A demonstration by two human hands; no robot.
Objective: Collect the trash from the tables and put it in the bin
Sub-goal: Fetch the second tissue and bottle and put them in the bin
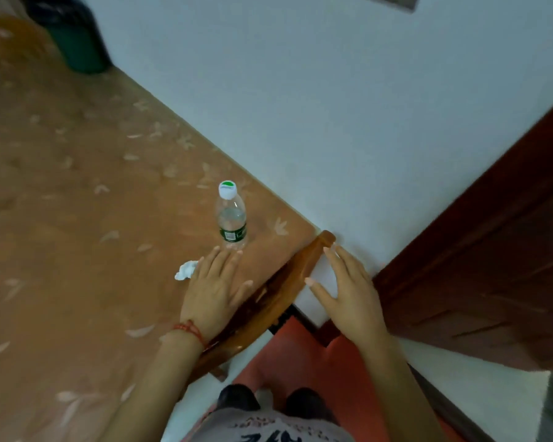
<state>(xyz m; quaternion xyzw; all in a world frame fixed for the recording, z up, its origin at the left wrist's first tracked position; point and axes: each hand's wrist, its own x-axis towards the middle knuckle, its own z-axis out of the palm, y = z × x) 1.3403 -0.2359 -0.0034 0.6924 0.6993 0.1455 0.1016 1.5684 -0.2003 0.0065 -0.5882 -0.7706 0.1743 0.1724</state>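
Both hands flat and empty; left hand (pixel 212 287) just short of the upright water bottle (pixel 232 218) near the table corner. Looks near-empty, light, tippy, so I'd grab mid-body.

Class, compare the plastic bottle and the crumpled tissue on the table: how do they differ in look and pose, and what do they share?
The plastic bottle stands upright with its cap on; the crumpled tissue lies low in a wad. The bottle is clear with a green label; the tissue is plain white. The tissue lies beside the left hand, the bottle just beyond its fingers. Both rest on the brown table, unheld.
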